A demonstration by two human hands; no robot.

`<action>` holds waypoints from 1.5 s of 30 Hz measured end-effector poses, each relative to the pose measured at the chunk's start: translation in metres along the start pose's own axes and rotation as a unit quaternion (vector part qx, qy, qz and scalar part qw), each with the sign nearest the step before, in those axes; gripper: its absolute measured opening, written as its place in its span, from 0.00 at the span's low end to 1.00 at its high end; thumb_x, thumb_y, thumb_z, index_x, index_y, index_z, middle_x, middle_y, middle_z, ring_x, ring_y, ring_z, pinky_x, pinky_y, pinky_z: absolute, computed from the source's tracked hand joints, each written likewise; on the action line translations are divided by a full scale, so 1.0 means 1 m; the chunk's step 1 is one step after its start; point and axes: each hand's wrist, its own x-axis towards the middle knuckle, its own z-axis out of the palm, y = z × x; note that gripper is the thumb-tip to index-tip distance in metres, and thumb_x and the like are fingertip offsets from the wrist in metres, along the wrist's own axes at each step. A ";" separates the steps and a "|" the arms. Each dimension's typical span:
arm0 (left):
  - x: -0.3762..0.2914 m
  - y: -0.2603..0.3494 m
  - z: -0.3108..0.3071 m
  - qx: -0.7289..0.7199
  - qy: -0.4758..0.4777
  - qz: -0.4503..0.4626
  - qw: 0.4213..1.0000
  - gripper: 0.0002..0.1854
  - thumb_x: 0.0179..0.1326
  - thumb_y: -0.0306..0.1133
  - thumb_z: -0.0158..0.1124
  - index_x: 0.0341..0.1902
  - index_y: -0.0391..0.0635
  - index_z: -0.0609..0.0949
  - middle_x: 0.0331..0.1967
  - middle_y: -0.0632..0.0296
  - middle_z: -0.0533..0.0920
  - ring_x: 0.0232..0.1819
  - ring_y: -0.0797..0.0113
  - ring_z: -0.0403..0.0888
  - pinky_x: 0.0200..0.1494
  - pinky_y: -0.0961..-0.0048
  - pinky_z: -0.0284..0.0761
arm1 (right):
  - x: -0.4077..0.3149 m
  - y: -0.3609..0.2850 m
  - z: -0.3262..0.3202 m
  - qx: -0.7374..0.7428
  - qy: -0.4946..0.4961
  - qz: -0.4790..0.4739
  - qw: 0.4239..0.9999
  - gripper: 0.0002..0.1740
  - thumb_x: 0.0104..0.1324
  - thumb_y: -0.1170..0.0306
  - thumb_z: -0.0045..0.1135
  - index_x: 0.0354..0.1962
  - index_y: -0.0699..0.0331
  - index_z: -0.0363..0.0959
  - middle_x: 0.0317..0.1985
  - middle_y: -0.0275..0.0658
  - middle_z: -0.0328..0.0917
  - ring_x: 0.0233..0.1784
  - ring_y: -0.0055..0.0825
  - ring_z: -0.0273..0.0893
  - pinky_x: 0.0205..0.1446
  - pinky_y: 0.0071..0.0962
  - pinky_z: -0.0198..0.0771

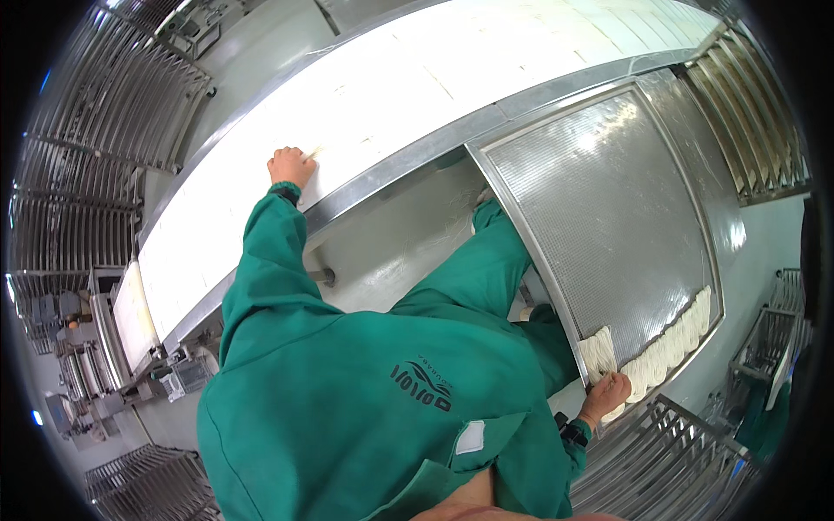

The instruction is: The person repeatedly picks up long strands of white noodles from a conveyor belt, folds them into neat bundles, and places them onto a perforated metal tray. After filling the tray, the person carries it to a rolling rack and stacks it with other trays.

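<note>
My left hand (292,167) is over the white conveyor belt (391,98), its fingers curled on a few thin pale noodle strands (315,154). To the right, my right hand (607,394) touches the lower end of a folded bundle of noodles (598,355) at the near left corner of a perforated metal tray (599,195). A row of similar noodle bundles (671,345) lies along the tray's near edge, partly hidden by my right hand at its left end. What exactly the right fingers pinch is hard to tell.
Metal racks (677,449) stand close below the tray, with more racks (104,117) at the far left. Brown slatted trays (749,117) are at the upper right. A roller machine (107,342) sits at the belt's left end. Loose strands (456,225) lie on the floor under the belt frame.
</note>
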 end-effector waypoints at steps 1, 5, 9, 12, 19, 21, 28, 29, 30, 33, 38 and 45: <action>-0.004 0.013 0.002 -0.015 0.028 0.021 0.999 0.19 0.55 0.45 0.63 0.44 0.45 0.87 0.50 0.53 0.84 0.60 0.52 0.75 0.65 0.54 0.68 | -0.001 -0.001 0.000 -0.005 0.006 0.002 1.000 0.10 0.65 0.77 0.60 0.44 0.69 0.75 0.48 0.52 0.75 0.55 0.52 0.72 0.62 0.48 0.67; 0.013 0.069 -0.018 -0.101 -0.063 0.010 0.993 0.20 0.62 0.44 0.59 0.42 0.37 0.85 0.43 0.47 0.87 0.49 0.46 0.83 0.56 0.52 0.77 | 0.002 -0.008 -0.004 0.014 0.030 0.005 0.999 0.10 0.65 0.75 0.60 0.43 0.68 0.77 0.49 0.49 0.75 0.55 0.48 0.71 0.62 0.46 0.67; 0.007 0.148 -0.080 -0.536 -0.259 0.079 0.800 0.09 0.64 0.33 0.57 0.38 0.40 0.82 0.30 0.61 0.84 0.37 0.71 0.79 0.46 0.73 0.74 | 0.024 -0.038 -0.009 0.045 0.052 -0.002 0.998 0.08 0.64 0.75 0.61 0.41 0.67 0.77 0.47 0.46 0.75 0.54 0.46 0.72 0.61 0.45 0.67; -0.036 0.233 -0.136 -0.553 -0.316 0.187 0.748 0.07 0.64 0.29 0.60 0.43 0.41 0.82 0.32 0.66 0.83 0.37 0.75 0.78 0.47 0.78 0.73 | 0.068 -0.085 -0.006 0.158 0.047 -0.005 0.986 0.12 0.61 0.75 0.62 0.43 0.65 0.78 0.48 0.46 0.77 0.56 0.49 0.72 0.64 0.47 0.66; -0.208 0.417 -0.229 -0.598 -0.459 0.365 0.546 0.11 0.69 0.33 0.64 0.50 0.40 0.81 0.35 0.70 0.80 0.38 0.81 0.75 0.42 0.80 0.72 | 0.184 -0.217 -0.024 0.273 0.060 -0.083 0.957 0.44 0.52 0.73 0.72 0.67 0.65 0.65 0.60 0.50 0.74 0.66 0.51 0.69 0.69 0.48 0.63; -0.247 0.450 -0.236 -0.630 -0.517 0.381 0.437 0.07 0.71 0.26 0.59 0.49 0.40 0.80 0.35 0.69 0.81 0.37 0.79 0.76 0.46 0.77 0.75 | 0.198 -0.220 -0.025 0.301 0.085 -0.067 0.948 0.46 0.51 0.73 0.72 0.68 0.66 0.63 0.57 0.50 0.75 0.63 0.51 0.71 0.66 0.48 0.64; -0.264 0.549 -0.148 -0.681 -0.624 0.208 0.323 0.01 0.69 0.24 0.57 0.41 0.41 0.76 0.26 0.67 0.73 0.30 0.73 0.71 0.47 0.67 0.78 | 0.156 -0.060 -0.005 0.016 0.028 0.015 0.999 0.22 0.55 0.80 0.55 0.50 0.64 0.75 0.41 0.48 0.77 0.47 0.50 0.75 0.50 0.48 0.70; -0.266 0.556 -0.127 -0.678 -0.623 0.177 0.348 0.01 0.68 0.24 0.58 0.40 0.41 0.76 0.26 0.67 0.72 0.30 0.72 0.71 0.46 0.68 0.78 | 0.144 -0.043 0.002 0.016 0.016 0.014 1.000 0.20 0.56 0.79 0.54 0.48 0.64 0.75 0.41 0.48 0.76 0.47 0.50 0.75 0.50 0.48 0.70; -0.269 0.563 -0.107 -0.677 -0.622 0.155 0.361 0.01 0.67 0.23 0.58 0.39 0.41 0.76 0.26 0.66 0.72 0.30 0.72 0.71 0.46 0.68 0.78 | 0.134 -0.028 0.008 0.017 -0.001 0.023 1.000 0.18 0.57 0.79 0.53 0.47 0.64 0.75 0.41 0.48 0.76 0.46 0.51 0.75 0.50 0.48 0.70; -0.275 0.574 -0.074 -0.618 -0.586 0.155 0.500 0.02 0.63 0.23 0.60 0.37 0.40 0.76 0.26 0.66 0.73 0.30 0.72 0.72 0.44 0.70 0.77 | 0.112 -0.012 0.026 -0.019 -0.032 0.044 0.998 0.15 0.58 0.79 0.51 0.44 0.64 0.76 0.43 0.46 0.76 0.49 0.51 0.73 0.52 0.48 0.70; -0.294 0.572 -0.110 -0.481 -0.573 0.371 0.550 0.08 0.60 0.25 0.62 0.42 0.37 0.81 0.33 0.64 0.81 0.37 0.74 0.75 0.45 0.73 0.75 | 0.095 -0.008 0.011 0.021 -0.021 0.086 0.996 0.17 0.56 0.79 0.53 0.45 0.64 0.78 0.48 0.46 0.78 0.54 0.50 0.74 0.57 0.48 0.70; -0.374 0.613 -0.129 -0.328 -0.615 0.536 0.477 0.17 0.63 0.26 0.61 0.55 0.36 0.83 0.44 0.62 0.87 0.46 0.73 0.81 0.53 0.75 0.76 | 0.084 -0.005 -0.030 0.112 0.074 0.146 0.980 0.16 0.55 0.82 0.55 0.42 0.65 0.80 0.46 0.47 0.81 0.53 0.50 0.76 0.58 0.44 0.71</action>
